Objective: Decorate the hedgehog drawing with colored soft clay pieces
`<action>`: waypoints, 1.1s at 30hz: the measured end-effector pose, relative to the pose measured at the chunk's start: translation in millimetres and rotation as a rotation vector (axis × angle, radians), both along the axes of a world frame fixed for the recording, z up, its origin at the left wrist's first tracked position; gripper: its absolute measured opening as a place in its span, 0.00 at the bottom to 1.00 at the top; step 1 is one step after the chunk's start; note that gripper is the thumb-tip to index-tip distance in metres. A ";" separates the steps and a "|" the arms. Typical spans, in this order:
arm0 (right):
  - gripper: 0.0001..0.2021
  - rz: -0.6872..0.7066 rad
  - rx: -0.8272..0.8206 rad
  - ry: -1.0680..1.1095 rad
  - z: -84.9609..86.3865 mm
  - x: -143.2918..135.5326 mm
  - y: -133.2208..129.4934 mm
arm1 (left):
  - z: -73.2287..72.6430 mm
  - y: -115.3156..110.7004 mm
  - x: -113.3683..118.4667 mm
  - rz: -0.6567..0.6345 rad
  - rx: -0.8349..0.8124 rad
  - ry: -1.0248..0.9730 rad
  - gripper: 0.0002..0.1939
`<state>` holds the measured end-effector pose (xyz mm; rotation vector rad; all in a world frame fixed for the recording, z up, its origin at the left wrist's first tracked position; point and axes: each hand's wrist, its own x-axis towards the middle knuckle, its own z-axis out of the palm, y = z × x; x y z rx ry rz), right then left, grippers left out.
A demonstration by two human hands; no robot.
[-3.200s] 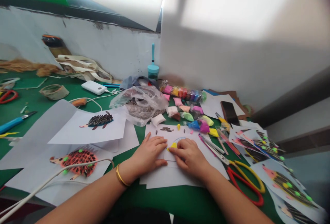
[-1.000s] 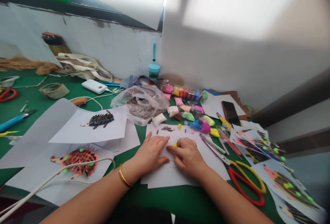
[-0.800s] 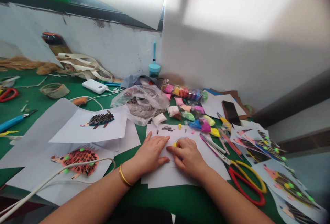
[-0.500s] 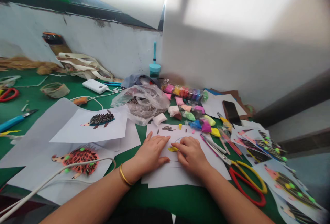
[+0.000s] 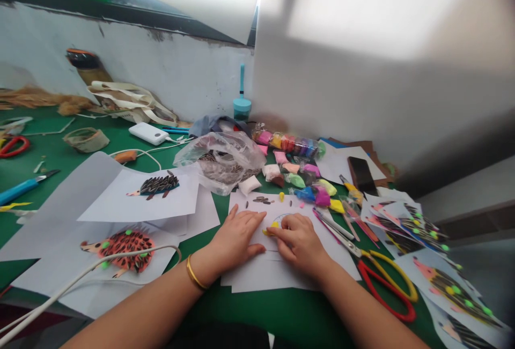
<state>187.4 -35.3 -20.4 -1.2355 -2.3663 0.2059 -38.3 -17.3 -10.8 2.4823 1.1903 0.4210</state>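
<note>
My left hand (image 5: 238,237) lies flat on a sheet of white paper (image 5: 257,279), fingers stretched out, holding the sheet down. My right hand (image 5: 300,242) is curled over the same sheet, its index fingertip pressed on a small piece of yellow modelling clay (image 5: 275,225). The clay is spread inside a drawn blue outline (image 5: 282,216), partly hidden by that hand. Above the outline are a few sunflower seeds (image 5: 262,200) and a small yellow clay lump (image 5: 281,197).
Bagged colored clay (image 5: 295,180) and a plastic bag of seeds (image 5: 221,164) stand behind the sheet. Scissors (image 5: 386,282) and tweezers (image 5: 333,225) lie at right, beside finished hedgehog pictures (image 5: 450,284). At left are more hedgehog pictures (image 5: 129,250), a white cable (image 5: 72,284) and a blue-handled knife (image 5: 20,192).
My right index finger has shifted slightly on the yellow clay, and more clay now shows above the fingertip inside the outline. My left hand has stayed in place.
</note>
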 end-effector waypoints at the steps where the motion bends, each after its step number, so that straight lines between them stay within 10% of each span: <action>1: 0.17 0.009 -0.003 -0.009 0.2 -0.4 -0.2 | 0.2 0.0 0.0 0.000 -0.002 0.000 0.37; 33: 0.14 0.100 0.013 -0.059 12.1 3.5 -4.3 | 0.2 0.4 -0.1 0.001 0.007 0.003 0.36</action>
